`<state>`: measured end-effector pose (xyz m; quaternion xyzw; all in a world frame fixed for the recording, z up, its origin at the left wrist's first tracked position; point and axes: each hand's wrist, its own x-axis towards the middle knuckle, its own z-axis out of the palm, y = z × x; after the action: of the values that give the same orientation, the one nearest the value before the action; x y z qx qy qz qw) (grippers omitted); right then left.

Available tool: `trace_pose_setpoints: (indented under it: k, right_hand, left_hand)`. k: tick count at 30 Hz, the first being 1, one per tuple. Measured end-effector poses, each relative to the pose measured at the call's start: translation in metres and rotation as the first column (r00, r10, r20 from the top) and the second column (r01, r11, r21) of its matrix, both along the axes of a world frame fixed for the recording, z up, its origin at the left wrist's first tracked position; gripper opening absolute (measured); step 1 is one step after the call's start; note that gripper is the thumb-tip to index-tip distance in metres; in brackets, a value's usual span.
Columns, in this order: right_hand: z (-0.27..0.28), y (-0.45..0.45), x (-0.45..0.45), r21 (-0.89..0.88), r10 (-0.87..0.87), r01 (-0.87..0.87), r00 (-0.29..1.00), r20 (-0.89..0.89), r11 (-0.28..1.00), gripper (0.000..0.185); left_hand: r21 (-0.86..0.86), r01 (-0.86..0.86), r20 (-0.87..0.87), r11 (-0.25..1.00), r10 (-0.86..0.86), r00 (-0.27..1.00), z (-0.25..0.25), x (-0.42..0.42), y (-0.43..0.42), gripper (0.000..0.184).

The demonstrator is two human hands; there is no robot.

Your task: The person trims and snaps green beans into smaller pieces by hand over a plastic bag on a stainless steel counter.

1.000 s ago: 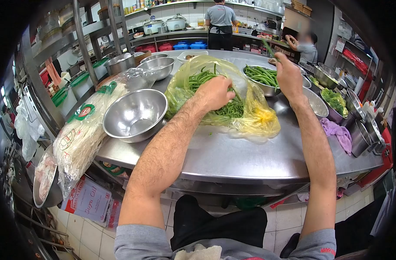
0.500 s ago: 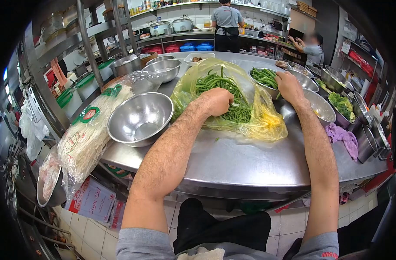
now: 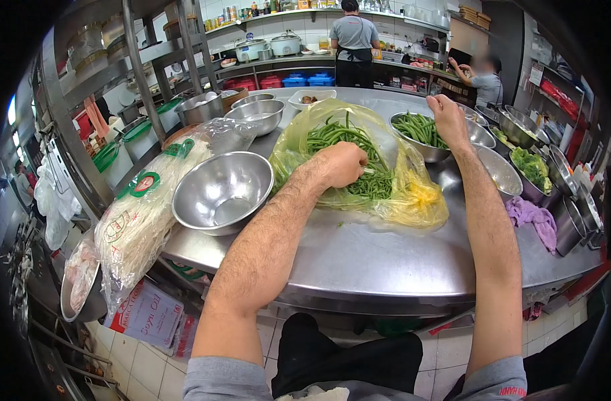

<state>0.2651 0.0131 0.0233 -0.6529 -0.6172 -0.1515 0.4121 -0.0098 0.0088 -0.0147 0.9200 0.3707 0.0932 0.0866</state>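
A yellow-green plastic bag [image 3: 422,194] lies open on the steel table [image 3: 379,257], with long green beans [image 3: 332,134] and short cut pieces [image 3: 375,185] in it. Over these beans is my left hand [image 3: 343,164], its fingers pinched together; what they hold is too small to name. My right hand [image 3: 446,119] is raised above the right edge of a steel bowl of green beans [image 3: 416,128], fingers closed, their contents hidden.
An empty steel bowl [image 3: 223,192] and bagged white noodles [image 3: 148,207] lie to the left. On the right are a purple cloth [image 3: 533,219], a bowl of broccoli [image 3: 531,168] and more bowls. Two people [image 3: 354,41] [image 3: 484,80] are at the back.
My right hand came down to the bean bowl from a raised position with a bean, then rose again. My left hand stays over the bag. The view has shifted slightly.
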Motion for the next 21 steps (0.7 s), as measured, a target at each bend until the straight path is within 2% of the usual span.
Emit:
trace_pose_setpoints:
  k: [1,3,5,6,7,9,11,13,16,18,19,21]
  right_hand:
    - [-0.001,0.001,-0.001,0.029,-0.079,0.079,0.997,-0.013,0.996,0.033]
    - [-0.013,0.013,0.004,0.091,-0.038,0.035,0.999,0.036,0.995,0.033]
    - [-0.011,0.010,-0.002,-0.007,-0.005,0.006,0.991,0.134,1.000,0.032]
    - [0.000,0.004,-0.011,0.008,0.014,-0.015,0.998,0.056,1.000,0.032]
    - [0.008,-0.001,-0.019,0.002,0.018,-0.018,0.998,0.058,1.000,0.032]
    - [0.022,-0.010,-0.035,0.101,0.137,-0.135,0.991,-0.013,0.986,0.033]
    - [0.023,-0.013,-0.054,0.056,0.165,-0.161,0.984,-0.073,0.985,0.033]
    - [0.020,-0.017,-0.071,0.026,0.327,-0.326,0.943,-0.060,0.945,0.033]
    - [0.013,-0.025,-0.082,-0.039,0.343,-0.348,0.935,-0.089,0.937,0.032]
    - [0.005,-0.024,-0.083,-0.075,0.400,-0.417,0.901,-0.169,0.906,0.029]
    - [0.002,-0.026,-0.083,-0.076,0.398,-0.414,0.902,-0.168,0.907,0.029]
    - [-0.005,-0.031,-0.086,-0.125,0.431,-0.472,0.865,-0.258,0.873,0.028]
  left_hand:
    - [0.035,0.016,0.048,0.999,-0.018,0.999,0.000,0.000,-0.001,0.028]
    - [0.070,0.023,0.093,0.997,-0.029,0.995,0.005,0.000,-0.003,0.028]
    - [0.173,-0.026,0.249,0.985,-0.018,0.968,0.012,0.002,-0.009,0.031]
    - [0.271,-0.042,0.413,0.962,-0.077,0.907,0.008,0.002,-0.006,0.035]
    - [0.266,-0.046,0.416,0.963,-0.072,0.907,0.007,0.003,-0.007,0.035]
    - [0.363,-0.108,0.592,0.926,-0.140,0.794,0.010,0.007,-0.008,0.035]
    - [0.332,-0.075,0.617,0.940,-0.156,0.771,0.012,0.008,-0.012,0.034]
    - [0.301,-0.038,0.642,0.953,-0.173,0.747,0.015,0.009,-0.015,0.033]
    - [0.368,0.024,0.610,0.930,-0.261,0.748,0.017,0.009,-0.017,0.030]
    - [0.390,0.031,0.684,0.920,-0.312,0.659,0.018,0.011,-0.021,0.028]
    - [0.390,0.033,0.685,0.920,-0.314,0.657,0.020,0.010,-0.023,0.028]
    - [0.319,0.062,0.628,0.946,-0.260,0.734,0.022,0.009,-0.028,0.029]
